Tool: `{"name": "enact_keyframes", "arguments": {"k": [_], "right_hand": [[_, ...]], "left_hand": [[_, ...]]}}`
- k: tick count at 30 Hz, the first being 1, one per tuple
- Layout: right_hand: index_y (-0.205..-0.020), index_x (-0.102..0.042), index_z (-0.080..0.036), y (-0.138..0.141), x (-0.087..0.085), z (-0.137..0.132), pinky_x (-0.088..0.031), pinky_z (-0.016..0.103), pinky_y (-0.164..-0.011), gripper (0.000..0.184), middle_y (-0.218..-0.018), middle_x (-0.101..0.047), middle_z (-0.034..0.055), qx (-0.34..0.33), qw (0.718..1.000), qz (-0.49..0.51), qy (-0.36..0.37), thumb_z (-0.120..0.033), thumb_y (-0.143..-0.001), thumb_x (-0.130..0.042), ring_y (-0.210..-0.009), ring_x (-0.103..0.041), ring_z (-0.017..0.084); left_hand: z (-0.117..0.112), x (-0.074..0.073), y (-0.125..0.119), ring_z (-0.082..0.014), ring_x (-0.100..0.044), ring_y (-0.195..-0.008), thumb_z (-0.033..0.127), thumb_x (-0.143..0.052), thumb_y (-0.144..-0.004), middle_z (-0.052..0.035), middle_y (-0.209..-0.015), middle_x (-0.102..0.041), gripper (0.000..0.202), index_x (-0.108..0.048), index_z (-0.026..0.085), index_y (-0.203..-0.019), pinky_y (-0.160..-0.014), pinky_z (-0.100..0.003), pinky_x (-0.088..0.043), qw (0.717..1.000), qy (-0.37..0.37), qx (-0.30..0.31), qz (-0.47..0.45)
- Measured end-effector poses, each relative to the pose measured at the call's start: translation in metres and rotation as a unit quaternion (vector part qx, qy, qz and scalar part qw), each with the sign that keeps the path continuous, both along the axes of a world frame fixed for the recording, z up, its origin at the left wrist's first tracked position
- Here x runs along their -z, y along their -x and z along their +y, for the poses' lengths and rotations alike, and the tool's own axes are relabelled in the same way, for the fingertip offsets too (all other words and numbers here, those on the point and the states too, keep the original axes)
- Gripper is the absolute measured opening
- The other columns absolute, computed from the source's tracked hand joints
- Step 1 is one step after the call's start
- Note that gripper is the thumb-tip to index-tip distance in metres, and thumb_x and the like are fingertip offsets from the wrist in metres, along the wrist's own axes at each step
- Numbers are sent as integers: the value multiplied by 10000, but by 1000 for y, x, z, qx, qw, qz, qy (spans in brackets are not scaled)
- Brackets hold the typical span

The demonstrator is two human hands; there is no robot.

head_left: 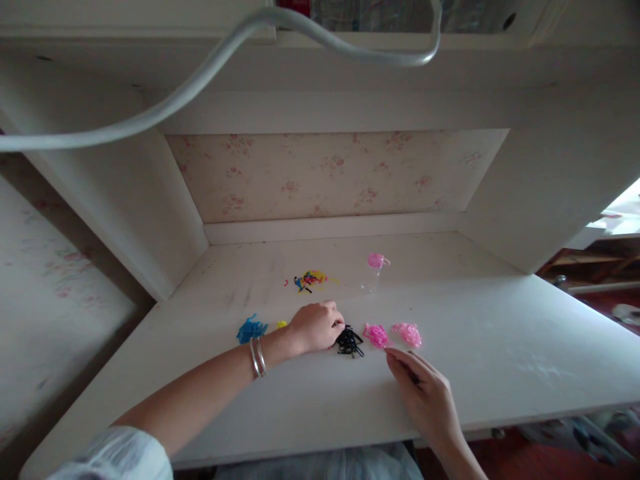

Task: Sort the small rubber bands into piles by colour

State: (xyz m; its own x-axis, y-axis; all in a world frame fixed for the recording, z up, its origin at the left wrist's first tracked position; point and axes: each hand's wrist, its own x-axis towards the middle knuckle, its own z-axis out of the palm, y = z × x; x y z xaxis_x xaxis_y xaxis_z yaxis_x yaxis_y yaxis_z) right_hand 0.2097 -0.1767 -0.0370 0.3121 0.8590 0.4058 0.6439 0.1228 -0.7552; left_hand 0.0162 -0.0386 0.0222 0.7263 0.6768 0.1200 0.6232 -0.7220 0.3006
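Small rubber bands lie sorted by colour in a row on the white desk. My left hand (317, 327), with silver bangles on its wrist, is closed at the left edge of the black rubber bands (349, 341); what its fingers hold, if anything, is hidden. My right hand (425, 390) has its thumb and finger pressed together at the lower edge of the hot pink rubber bands (376, 335); anything in that pinch is too small to make out. Light pink rubber bands (409, 334) lie just right of these. Blue rubber bands (251, 329) and partly hidden yellow ones (281, 325) lie beyond my left forearm.
Farther back lies a mixed pile of coloured rubber bands (311, 279). A small clear bottle (371, 280) with a pink top (375, 261) stands to its right. Side panels and a shelf enclose the desk (480, 313). A white cable (200, 80) hangs across the upper view.
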Motion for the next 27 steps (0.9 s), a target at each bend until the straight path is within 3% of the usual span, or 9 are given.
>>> {"name": "enact_keyframes", "arguments": {"k": [4,8,11,15,19,22,25,27], "right_hand": [[-866,-703,-200,0,0,0,-418,205,-510,265,-691,-628,23,-11,1000,9,6,-403,-860,-533,-543,-509,113],[-884,-710,-198,-3,1,1,-448,204,-541,281,-749,-658,35,-19,999,34,19,-418,-848,-539,-625,-570,136],[-889,-716,-197,-7,-4,8,-472,202,-564,290,-807,-686,38,-38,998,37,44,-429,-835,-551,-681,-613,149],[-882,-720,-220,-7,-28,31,-487,216,-614,289,-835,-702,32,-80,994,-23,71,-432,-849,-525,-705,-631,151],[-911,-712,-235,7,-57,73,-484,227,-637,299,-854,-707,24,-122,982,-100,103,-399,-865,-467,-683,-632,141],[-945,-709,-245,28,-66,109,-466,223,-673,307,-872,-711,13,-148,953,-219,147,-355,-862,-435,-723,-635,139],[-935,-713,-266,52,-66,142,-436,213,-678,295,-900,-712,6,-173,925,-287,178,-341,-855,-440,-780,-636,143],[-917,-712,-267,67,-63,160,-422,218,-682,290,-934,-708,12,-175,915,-312,189,-345,-856,-440,-807,-633,151]], "left_hand": [[3,0,2,-134,-611,-698,353,-471,-845,-13,-834,-652,284,-732,268,-772,-652,-238,-438,1000,3,2,-4],[10,-14,17,-128,-600,-728,331,-446,-868,-29,-820,-642,309,-724,235,-773,-706,-232,-435,1000,-5,-14,-28],[10,-28,42,-126,-592,-759,307,-417,-889,-39,-832,-646,316,-713,208,-835,-739,-229,-431,997,-9,-47,-68],[-7,-33,87,-120,-595,-743,320,-428,-882,-16,-794,-670,303,-705,214,-822,-711,-215,-435,983,30,-113,-142],[-37,-17,130,-150,-634,-785,427,-458,-854,-12,-854,-709,329,-709,217,-890,-711,-231,-467,942,110,-246,-199],[-60,2,153,-163,-644,-752,488,-466,-837,-11,-838,-716,382,-704,213,-956,-654,-232,-483,900,158,-323,-247],[-79,22,164,-166,-645,-733,496,-499,-819,-13,-804,-717,386,-708,201,-953,-639,-222,-490,871,179,-359,-285],[-88,31,167,-167,-646,-738,491,-507,-820,-14,-797,-715,372,-710,204,-942,-649,-219,-497,867,183,-358,-295]]}}
